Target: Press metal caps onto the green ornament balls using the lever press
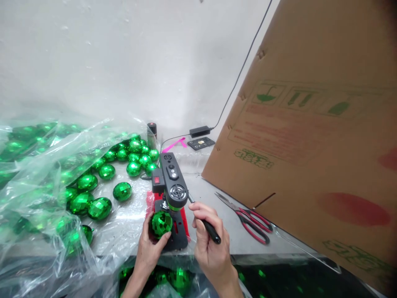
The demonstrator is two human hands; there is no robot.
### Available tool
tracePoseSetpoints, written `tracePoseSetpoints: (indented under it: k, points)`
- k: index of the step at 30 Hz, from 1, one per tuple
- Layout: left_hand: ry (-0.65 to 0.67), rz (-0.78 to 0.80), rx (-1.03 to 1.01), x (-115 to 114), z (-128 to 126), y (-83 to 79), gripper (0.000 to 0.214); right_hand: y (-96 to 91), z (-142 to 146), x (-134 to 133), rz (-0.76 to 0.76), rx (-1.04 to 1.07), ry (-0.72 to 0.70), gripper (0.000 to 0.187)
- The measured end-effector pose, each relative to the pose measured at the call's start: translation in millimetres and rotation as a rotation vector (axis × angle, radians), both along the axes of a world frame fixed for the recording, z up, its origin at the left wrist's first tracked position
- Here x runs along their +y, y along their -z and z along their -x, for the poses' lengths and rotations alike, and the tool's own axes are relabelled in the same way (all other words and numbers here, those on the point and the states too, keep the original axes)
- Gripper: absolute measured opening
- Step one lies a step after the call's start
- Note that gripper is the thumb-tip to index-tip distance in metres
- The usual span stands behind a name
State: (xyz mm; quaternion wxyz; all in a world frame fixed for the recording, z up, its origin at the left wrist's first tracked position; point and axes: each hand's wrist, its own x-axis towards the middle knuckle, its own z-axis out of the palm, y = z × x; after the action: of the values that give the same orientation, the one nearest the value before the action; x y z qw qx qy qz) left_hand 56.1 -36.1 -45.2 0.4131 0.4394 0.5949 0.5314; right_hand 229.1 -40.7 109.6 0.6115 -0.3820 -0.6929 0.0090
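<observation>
A shiny green faceted ball point(162, 224) sits in my left hand point(150, 244), whose fingers and thumb close around its sides. It rests at the base of a small black bench drill press point(173, 178), under the head. The press's tip is not clearly visible. My right hand point(211, 240) is wrapped around the black grip of the lever handle point(212, 232) on the press's right side. A red switch point(156, 180) shows on the left of the press. Red material lies beneath its base plate.
Many green balls point(107, 171) lie at left, partly under clear plastic film point(40, 207). Red-handled scissors point(252, 221) lie right of the press, beside a large cardboard box point(310, 124). Behind are a power adapter point(200, 131), a phone-like black slab point(201, 143) and a dark cylinder point(151, 134).
</observation>
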Motion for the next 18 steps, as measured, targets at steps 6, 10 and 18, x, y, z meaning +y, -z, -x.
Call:
tracePoseSetpoints:
  k: [6,10,18]
  points:
    - [0.032,-0.082,0.131,2.6,-2.9,6.4,0.084,-0.1,-0.7,-0.3,0.018,0.032,-0.022,0.016]
    - [0.055,-0.115,0.197,3.0,-7.9,10.5,0.078,-1.3,0.1,-1.5,0.026,0.055,-0.037,0.016]
    - [0.013,-0.135,0.225,1.1,-13.4,15.1,0.077,3.7,-1.7,-3.8,0.066,0.075,-0.048,0.015]
